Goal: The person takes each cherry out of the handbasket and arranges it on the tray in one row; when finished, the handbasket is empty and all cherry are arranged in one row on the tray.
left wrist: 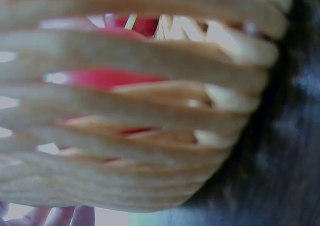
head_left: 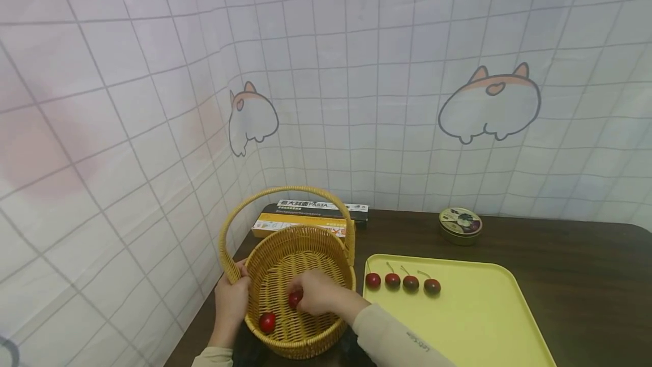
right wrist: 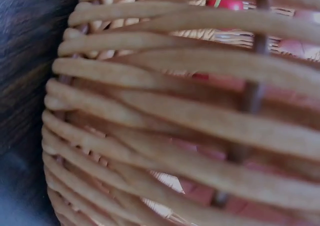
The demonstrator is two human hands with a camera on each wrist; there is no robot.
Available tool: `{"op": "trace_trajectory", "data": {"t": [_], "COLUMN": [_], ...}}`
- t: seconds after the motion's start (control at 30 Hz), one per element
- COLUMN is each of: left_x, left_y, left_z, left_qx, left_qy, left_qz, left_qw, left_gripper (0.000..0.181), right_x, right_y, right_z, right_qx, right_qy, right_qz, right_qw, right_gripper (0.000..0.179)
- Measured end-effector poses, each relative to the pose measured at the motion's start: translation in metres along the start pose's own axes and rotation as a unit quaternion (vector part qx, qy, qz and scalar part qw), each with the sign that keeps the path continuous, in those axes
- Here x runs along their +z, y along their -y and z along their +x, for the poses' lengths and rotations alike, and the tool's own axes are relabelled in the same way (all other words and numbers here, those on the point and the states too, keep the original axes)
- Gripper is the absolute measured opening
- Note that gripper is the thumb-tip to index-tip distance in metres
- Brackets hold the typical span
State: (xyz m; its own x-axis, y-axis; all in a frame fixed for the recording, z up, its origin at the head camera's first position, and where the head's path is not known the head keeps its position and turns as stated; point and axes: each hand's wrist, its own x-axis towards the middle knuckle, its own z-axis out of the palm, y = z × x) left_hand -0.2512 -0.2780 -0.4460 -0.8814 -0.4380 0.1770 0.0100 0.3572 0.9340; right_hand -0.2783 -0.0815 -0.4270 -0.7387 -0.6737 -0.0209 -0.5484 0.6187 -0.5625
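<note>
A yellow wicker basket (head_left: 303, 350) with a tall arched handle stands on the table. My left hand (head_left: 232, 299) grips its left rim beside the foot of the handle. Reaching over the right rim, my right hand (head_left: 317, 293) pinches a dark red cherry (head_left: 294, 299) low inside the basket. Another cherry (head_left: 267, 323) lies in the basket at the near left. Woven strands of the basket wall (left wrist: 125, 101) fill most of the left wrist view, with red showing through the gaps. The right wrist view is also mostly basket weave (right wrist: 150, 103), hiding that hand's fingertips.
To the right lies a yellow tray (head_left: 474, 310) with several stemmed cherries (head_left: 392, 281) in a row along its far left part. Behind the basket are a black pasta box (head_left: 356, 213) and an orange box (head_left: 265, 225). A round tin (head_left: 460, 225) stands beyond the tray.
</note>
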Motion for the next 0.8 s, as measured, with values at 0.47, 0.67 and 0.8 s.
{"op": "trace_trajectory", "data": {"t": [0.47, 0.67, 0.8], "left_x": [0.001, 0.000, -0.002], "left_y": [0.000, 0.000, 0.000], "left_z": [0.000, -0.001, -0.001], "left_qx": [-0.002, 0.003, 0.007], "left_qy": [0.006, -0.003, -0.006], "left_qz": [0.005, 0.011, 0.018], "left_qw": [1.0000, 0.9999, 0.9998], "left_gripper": [0.015, 0.021, 0.020], "right_x": [-0.006, -0.022, -0.031], "right_y": [0.004, 0.000, -0.011], "right_z": [-0.013, -0.040, -0.061], "right_qx": [-0.018, -0.034, -0.071], "right_qy": [-0.031, -0.099, -0.152], "right_qz": [-0.001, 0.088, 0.139], "right_qw": [0.9994, 0.9906, 0.9761], "right_gripper": [0.019, 0.024, 0.025]}}
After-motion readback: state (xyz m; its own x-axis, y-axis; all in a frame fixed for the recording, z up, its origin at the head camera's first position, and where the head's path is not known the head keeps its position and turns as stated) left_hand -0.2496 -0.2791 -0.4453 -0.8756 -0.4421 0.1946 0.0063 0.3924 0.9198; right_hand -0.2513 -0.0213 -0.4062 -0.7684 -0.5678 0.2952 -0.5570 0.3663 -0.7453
